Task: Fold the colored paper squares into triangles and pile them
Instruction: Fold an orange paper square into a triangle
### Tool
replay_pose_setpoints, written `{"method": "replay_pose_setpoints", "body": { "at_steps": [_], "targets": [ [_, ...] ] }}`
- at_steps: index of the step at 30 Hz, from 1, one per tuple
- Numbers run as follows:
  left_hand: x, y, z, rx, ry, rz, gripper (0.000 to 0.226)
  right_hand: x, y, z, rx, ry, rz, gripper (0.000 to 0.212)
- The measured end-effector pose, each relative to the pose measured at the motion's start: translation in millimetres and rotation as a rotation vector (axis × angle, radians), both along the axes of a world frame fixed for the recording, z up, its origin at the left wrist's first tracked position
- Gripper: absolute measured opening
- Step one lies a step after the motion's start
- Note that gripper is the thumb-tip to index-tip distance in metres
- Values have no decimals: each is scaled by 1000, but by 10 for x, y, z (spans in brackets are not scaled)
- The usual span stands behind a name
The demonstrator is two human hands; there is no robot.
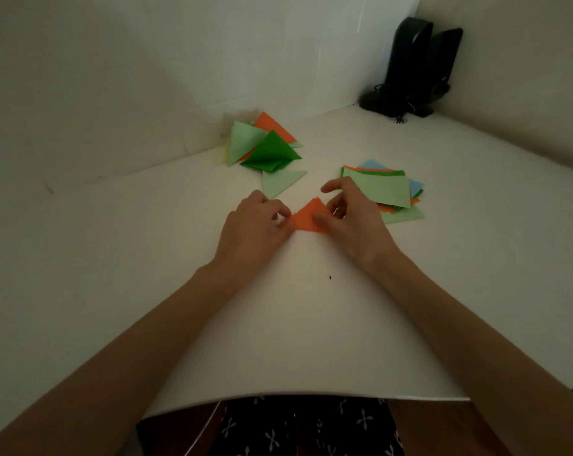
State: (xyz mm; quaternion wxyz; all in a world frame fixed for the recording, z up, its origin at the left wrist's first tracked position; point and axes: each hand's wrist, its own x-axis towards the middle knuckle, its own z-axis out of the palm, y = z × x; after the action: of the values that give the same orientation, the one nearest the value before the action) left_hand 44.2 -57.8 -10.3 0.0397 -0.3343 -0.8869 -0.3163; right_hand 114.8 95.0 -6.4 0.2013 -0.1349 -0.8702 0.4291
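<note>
An orange paper (306, 217), folded into a triangle, lies on the white table (278, 324) between my hands. My left hand (255, 225) pinches its left corner. My right hand (350, 218) holds the right side with the thumb on the paper and the index finger raised. Behind, at the wall, lies a loose pile of folded triangles (262, 143) in green, light green and orange; one light green triangle (281, 182) lies just in front of it. To the right sits a stack of unfolded squares (387, 189) with a light green sheet on top.
Two black speakers (416, 67) with cables stand in the back right corner. White walls close the table at the back and right. The table's front edge (278, 399) runs near my lap.
</note>
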Motion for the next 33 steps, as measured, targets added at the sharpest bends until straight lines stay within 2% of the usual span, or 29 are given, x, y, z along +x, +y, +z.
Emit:
{"method": "replay_pose_setpoints", "body": {
  "at_steps": [3, 5, 7, 10, 12, 19, 21, 23, 26, 28, 33],
  "targets": [
    [-5, -13, 12, 2, 38, -49, 18, -42, 0, 10, 268, -61, -40, 28],
    [14, -31, 21, -67, 170, -159, 15, -53, -13, 32, 471, -88, -75, 27],
    [38, -68, 18, -156, 275, -213, 22, -44, -49, 43, 566, -173, -118, 29],
    [90, -151, 3, -261, 398, -238, 46, -40, -123, 13, 580, -320, -178, 50],
    [114, -202, -19, -293, 433, -219, 47, -33, -116, 20, 538, -367, -212, 59],
    [192, -239, -22, -354, 426, -184, 47, 178, 245, 49, 513, -391, -299, 45],
    [189, -235, -16, -352, 441, -180, 47, 241, 264, 87, 586, -267, -235, 38],
    [194, -232, -2, -377, 446, -180, 47, 268, 176, 98, 639, -97, 0, 30],
    [210, -209, 21, -428, 460, -177, 47, 295, 45, 7, 728, -81, 234, 43],
    [204, -240, 46, -453, 489, -175, 47, 297, 36, -8, 732, -103, 229, 48],
    [123, -549, 95, -444, 550, -148, 45, 284, 20, -17, 743, -40, 181, 47]
  ]
}}
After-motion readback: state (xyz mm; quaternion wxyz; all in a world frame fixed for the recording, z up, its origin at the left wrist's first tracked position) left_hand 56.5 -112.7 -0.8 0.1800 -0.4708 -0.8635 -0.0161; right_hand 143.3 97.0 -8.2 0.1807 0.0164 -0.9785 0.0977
